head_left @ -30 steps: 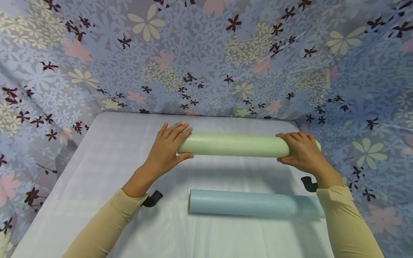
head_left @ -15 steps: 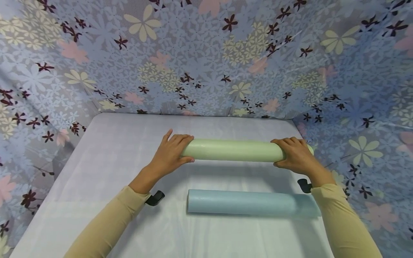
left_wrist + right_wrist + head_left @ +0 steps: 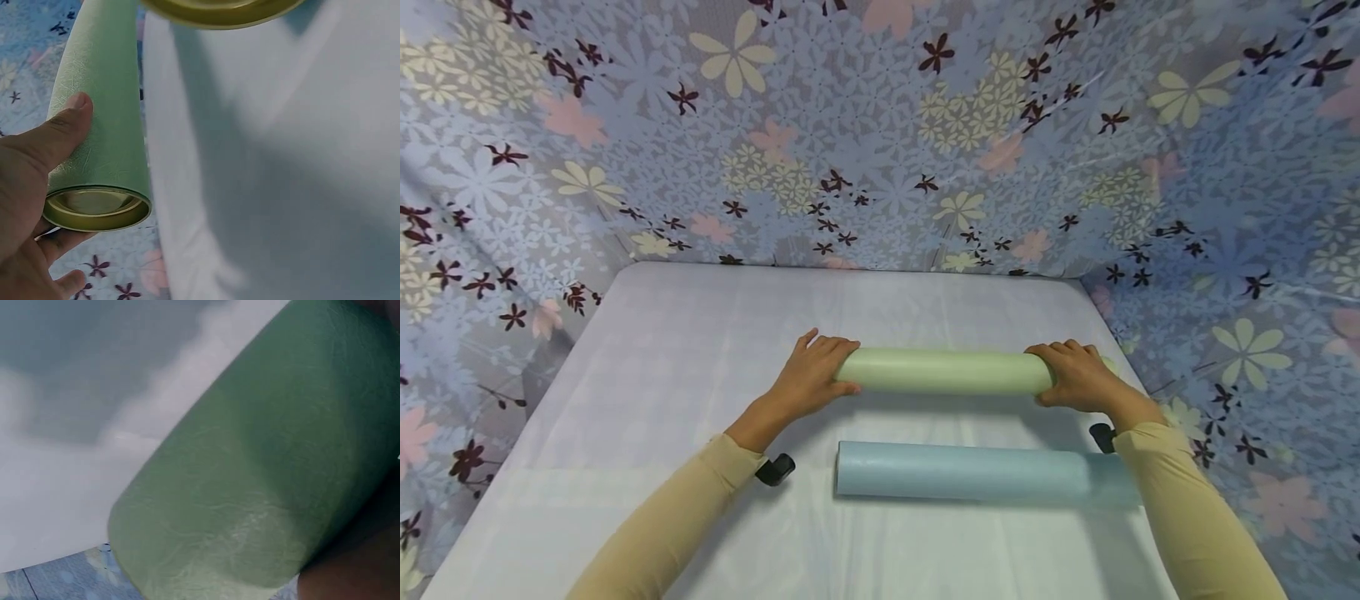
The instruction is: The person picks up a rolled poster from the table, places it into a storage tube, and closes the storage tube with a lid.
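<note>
Both hands hold a pale green cylindrical tube (image 3: 947,371) crosswise. At its left end the left hand (image 3: 807,377) grips it, thumb on the near side and fingers over the far side. Near the other end, the right hand (image 3: 1081,379) grips it from above. The left wrist view shows the tube's recessed gold metal end (image 3: 97,209). A shadow lies under the tube, which appears raised. Closer to the person, a light blue tube (image 3: 970,473) lies on the white surface, roughly parallel; the right forearm hides its right end.
A white cloth covers the table (image 3: 700,333). Floral fabric (image 3: 880,150) hangs at the back and both sides. A black wrist mount (image 3: 775,469) sticks out at the left cuff, and another (image 3: 1102,437) at the right.
Both hands have brought the green tube toward the person, closer to the blue tube and seemingly lower. The blue tube stays in place on the table.
</note>
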{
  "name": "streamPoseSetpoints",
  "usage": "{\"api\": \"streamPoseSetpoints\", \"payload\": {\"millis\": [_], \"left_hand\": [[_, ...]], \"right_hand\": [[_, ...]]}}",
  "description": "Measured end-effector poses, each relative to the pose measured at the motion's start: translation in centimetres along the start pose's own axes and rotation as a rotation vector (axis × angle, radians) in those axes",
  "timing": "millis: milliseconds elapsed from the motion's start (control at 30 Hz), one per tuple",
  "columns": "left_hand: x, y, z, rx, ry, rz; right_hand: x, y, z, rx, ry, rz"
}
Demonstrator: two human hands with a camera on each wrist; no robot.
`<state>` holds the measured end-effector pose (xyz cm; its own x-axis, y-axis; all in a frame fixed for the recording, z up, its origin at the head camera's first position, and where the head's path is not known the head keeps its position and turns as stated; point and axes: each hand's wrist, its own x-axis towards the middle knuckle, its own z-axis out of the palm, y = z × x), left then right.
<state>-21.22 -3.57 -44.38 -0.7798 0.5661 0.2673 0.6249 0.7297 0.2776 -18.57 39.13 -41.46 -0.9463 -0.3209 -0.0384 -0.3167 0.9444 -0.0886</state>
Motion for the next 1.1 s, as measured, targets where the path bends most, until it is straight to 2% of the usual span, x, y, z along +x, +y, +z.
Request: {"api": "streamPoseSetpoints", "payload": {"millis": [200,333,700,1100], "left_hand": [[-0.2,-0.2,1.5,-0.021,-0.05,-0.019],[-0.4,-0.2,2.1,-0.033,-0.078,-0.022],[-0.6,-0.3,2.6,-0.03,-0.121,-0.019],[-0.6,-0.2,2.8,-0.016,-0.12,-0.022]], "right_hand": [[0.3,0.3,0.8,0.023,-0.067,-0.009],[0.4,0.3,1.3,0.035,-0.111,0.0],[0.4,0.4,2.2,0.05,-0.132,0.0],[0.5,0.6,2.8,0.04,-0.162,-0.001]]}}
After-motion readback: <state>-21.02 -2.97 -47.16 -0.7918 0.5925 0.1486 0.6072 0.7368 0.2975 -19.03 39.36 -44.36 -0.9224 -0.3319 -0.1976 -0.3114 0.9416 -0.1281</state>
